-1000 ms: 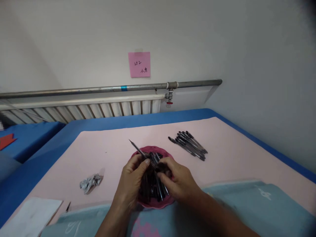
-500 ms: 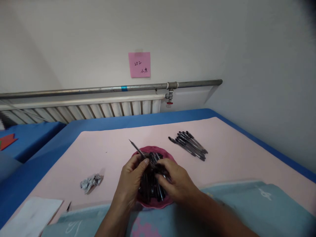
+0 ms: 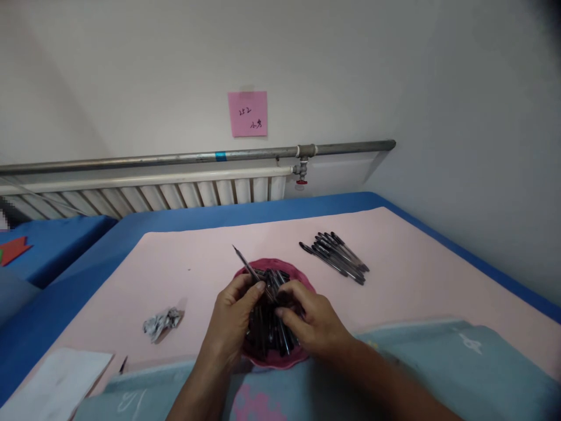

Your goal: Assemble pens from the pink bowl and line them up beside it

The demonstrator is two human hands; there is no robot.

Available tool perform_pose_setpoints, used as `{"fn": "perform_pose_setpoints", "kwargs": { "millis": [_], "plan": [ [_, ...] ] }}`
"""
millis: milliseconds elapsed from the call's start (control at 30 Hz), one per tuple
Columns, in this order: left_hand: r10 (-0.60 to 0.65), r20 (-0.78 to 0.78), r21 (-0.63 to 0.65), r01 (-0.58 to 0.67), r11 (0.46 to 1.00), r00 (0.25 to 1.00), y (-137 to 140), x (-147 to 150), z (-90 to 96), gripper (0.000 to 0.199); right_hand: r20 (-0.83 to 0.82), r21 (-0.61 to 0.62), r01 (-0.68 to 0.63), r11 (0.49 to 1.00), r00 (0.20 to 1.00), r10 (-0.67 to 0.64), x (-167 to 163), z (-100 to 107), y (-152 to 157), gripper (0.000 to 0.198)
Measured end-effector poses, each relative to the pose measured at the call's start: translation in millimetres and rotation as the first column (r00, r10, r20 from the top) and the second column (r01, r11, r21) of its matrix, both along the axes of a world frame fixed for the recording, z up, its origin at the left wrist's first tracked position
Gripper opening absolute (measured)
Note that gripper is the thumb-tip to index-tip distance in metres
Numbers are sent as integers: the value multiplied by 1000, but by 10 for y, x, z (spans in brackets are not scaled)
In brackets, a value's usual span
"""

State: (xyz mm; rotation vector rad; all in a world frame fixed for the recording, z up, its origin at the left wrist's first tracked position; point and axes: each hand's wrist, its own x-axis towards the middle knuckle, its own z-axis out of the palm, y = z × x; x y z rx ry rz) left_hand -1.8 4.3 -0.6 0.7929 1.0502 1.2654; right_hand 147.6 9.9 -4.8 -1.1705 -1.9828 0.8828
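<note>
Over the pink bowl (image 3: pixel 280 363), a slim pen (image 3: pixel 246 265) slants up and away, its fine point clear of the rim. The left hand (image 3: pixel 236 303) grips it between thumb and fingers; the right hand (image 3: pixel 314 320) has its fingers curled at the near end, though shadow hides whether they close on it. Done well, this calls for a steady left pinch on the barrel, small right-hand movements in line with it, and the point kept away from the skin. Loose pens (image 3: pixel 263 334) crowd the bowl right below, dark on dark, and could snag or confuse the fingers. Beyond, to the right, a fanned pile of pens (image 3: pixel 335 257) lies on the pink sheet (image 3: pixel 412 269) covering the bench (image 3: pixel 219 219). Crumpled paper (image 3: pixel 160 324) sits well left, out of the way; teal cloth (image 3: pixel 438 345) lies along the near side.
</note>
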Motion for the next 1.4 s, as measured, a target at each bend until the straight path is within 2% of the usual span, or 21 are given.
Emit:
{"fn": "perform_pose_setpoints", "kwargs": {
  "millis": [133, 300, 400, 567, 733, 900, 1000, 1133, 1267, 1400],
  "plan": [
    [16, -15, 21, -16, 1000, 1000, 21, -62, 19, 23, -68, -32, 4, 999, 998, -6, -7, 14, 19, 14],
    [205, -151, 84, -194, 977, 967, 65, -200, 72, 24, -50, 63, 12, 998, 999, -9, 2, -24, 74, 12],
    [266, -164, 101, -253, 962, 950, 88, -259, 101, 23, -20, 107, -2, 994, 1000, 4, 4, -52, 83, 11],
    [263, -108, 84, -254, 963, 959, 104, -308, 135, 21, 51, 130, -71, 989, 997, 65, -4, -34, 104, 11],
    [265, -69, 78, -259, 963, 962, 100, -370, 154, 29, 167, 130, -82, 988, 984, 60, -124, 134, 265, 14],
    [264, -42, 50, -262, 964, 964, 104, -414, 169, 28, 470, 62, -244, 968, 863, 187, -259, 204, 425, 17],
    [265, -40, 38, -264, 964, 963, 104, -409, 179, 28, 522, 76, -328, 941, 817, 243, -256, 120, 408, 19],
    [222, -47, 22, -221, 975, 974, 100, -381, 167, 26, 595, 118, -484, 867, 733, 329, -229, 44, 324, 18],
    [191, -80, 25, -189, 982, 978, 106, -360, 132, 27, 688, 110, -523, 845, 654, 315, -238, 77, 279, 17],
    [180, -97, 23, -178, 984, 979, 119, -355, 118, 29, 734, 155, -508, 847, 633, 245, -242, 86, 238, 19]
  ]
}}
